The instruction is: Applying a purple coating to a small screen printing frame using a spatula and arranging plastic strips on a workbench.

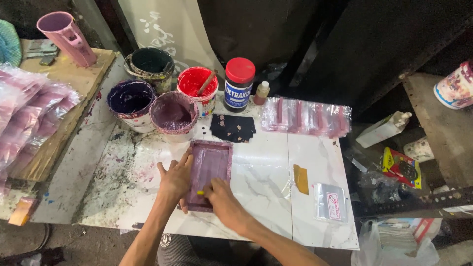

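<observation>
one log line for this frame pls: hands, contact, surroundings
left hand: flat on purple printing frame left edge | right hand: on frame's near edge by small yellow piece | ink tubs behind | marble-pattern table

Looked like a small screen-printing workshop. Ink-stained marble-look worktop (266, 182) held open paint tubs (173, 114), a red-capped jar (239, 83) and a purple-stained framed screen (212, 162). Stacks of plastic pouches (305, 117) lay nearby.
</observation>
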